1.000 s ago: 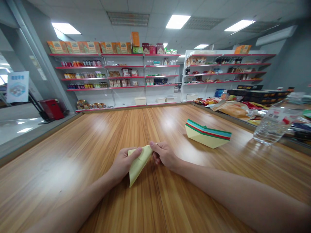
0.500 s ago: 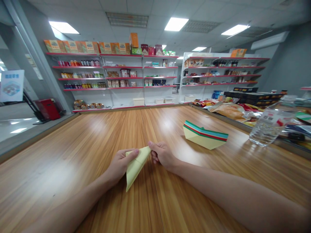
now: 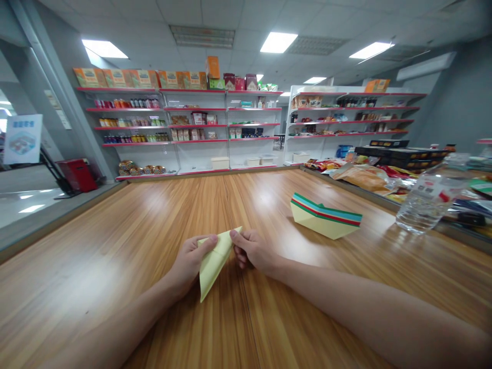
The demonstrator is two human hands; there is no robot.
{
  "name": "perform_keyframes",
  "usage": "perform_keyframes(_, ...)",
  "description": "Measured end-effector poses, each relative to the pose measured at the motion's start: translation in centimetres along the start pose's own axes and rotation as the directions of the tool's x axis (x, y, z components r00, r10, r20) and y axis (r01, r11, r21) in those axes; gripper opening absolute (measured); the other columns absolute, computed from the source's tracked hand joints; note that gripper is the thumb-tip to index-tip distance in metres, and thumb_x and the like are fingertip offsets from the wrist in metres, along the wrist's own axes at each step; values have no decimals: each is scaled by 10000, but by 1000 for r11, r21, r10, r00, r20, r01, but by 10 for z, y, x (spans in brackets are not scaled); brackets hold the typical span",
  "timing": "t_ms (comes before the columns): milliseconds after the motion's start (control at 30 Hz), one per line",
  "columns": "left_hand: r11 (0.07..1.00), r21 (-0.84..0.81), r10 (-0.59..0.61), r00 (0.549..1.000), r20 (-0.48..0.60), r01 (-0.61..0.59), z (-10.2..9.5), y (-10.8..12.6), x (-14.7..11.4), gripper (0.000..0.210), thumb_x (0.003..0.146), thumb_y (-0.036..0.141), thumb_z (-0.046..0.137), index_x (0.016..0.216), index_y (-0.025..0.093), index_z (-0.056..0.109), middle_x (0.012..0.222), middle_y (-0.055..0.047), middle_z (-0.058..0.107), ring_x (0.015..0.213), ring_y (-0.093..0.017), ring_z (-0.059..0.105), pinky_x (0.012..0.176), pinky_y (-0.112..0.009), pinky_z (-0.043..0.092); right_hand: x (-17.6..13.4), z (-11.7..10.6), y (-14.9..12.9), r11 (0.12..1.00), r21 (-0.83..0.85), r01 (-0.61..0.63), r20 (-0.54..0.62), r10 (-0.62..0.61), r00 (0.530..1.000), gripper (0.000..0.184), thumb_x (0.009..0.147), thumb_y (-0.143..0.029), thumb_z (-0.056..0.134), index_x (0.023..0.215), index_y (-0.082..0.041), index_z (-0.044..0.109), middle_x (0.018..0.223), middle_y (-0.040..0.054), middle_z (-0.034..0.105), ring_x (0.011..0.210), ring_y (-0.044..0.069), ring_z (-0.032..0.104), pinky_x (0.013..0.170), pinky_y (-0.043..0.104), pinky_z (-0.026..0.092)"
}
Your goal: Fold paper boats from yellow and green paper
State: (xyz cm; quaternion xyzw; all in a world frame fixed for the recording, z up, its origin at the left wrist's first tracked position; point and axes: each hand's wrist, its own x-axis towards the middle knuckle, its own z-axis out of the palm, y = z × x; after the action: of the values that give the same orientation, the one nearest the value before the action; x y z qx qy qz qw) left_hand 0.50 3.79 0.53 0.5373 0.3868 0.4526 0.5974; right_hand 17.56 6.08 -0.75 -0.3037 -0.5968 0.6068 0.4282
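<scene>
A pale yellow folded paper (image 3: pixel 213 261), roughly triangular with a crease across it, is held just above the wooden table (image 3: pixel 126 246). My left hand (image 3: pixel 191 261) is closed on its left side, thumb lying on top and the other fingers mostly hidden beneath. Near the upper right corner, my right hand (image 3: pixel 251 249) pinches the paper between thumb and curled fingers; the pointed tip sticks out past the thumb. To the right stands a folded paper boat (image 3: pixel 326 218), pale yellow with green, blue, white and red stripes along its upper edge.
A clear plastic bottle (image 3: pixel 428 200) stands at the table's right side. Beyond it are snack packets (image 3: pixel 361 177) and stacked black boxes (image 3: pixel 400 156). Stocked shelves (image 3: pixel 192 141) line the back. A raised brown edge (image 3: pixel 77 212) borders the table on the left.
My right thumb has slid from the paper's upper right tip slightly down and left along its edge, so the tip now shows. My left hand keeps its hold. The view has shifted slightly.
</scene>
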Motion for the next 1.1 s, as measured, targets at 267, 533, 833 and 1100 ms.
perform_keyframes(267, 996, 64, 60, 997, 49, -63, 3, 5, -7, 298, 803, 412, 583, 706, 131, 589, 648, -30, 607, 536, -107, 505, 480, -199, 348, -4, 3, 0, 998, -10, 61, 12, -60, 998, 515, 792, -572, 504, 483, -165, 436, 368, -55, 384, 295, 62, 376, 309, 190, 280)
perform_keyframes(533, 998, 58, 27, 996, 87, -32, 1, 4, -8, 287, 820, 407, 569, 765, 127, 605, 617, -15, 585, 495, -94, 500, 449, -188, 342, -8, 5, -5, 995, -36, 97, 0, -98, 995, 511, 792, -536, 511, 447, -170, 428, 334, -54, 367, 284, 63, 371, 309, 195, 267)
perform_keyframes(833, 993, 114, 20, 999, 50, -25, 3, 5, -8, 294, 803, 419, 591, 773, 127, 603, 594, 15, 543, 485, -76, 483, 433, -170, 327, -1, 4, -4, 982, -7, 189, -228, -186, 956, 482, 793, -501, 533, 468, -180, 382, 376, -73, 343, 300, 56, 353, 306, 191, 279)
perform_keyframes(1100, 995, 95, 13, 999, 45, -17, 3, 5, -8, 319, 801, 433, 587, 746, 119, 599, 550, 17, 534, 440, -74, 467, 405, -177, 302, -2, 3, -8, 995, 10, 101, -159, -98, 982, 516, 773, -531, 528, 427, -190, 355, 331, -75, 320, 282, 49, 309, 304, 193, 296)
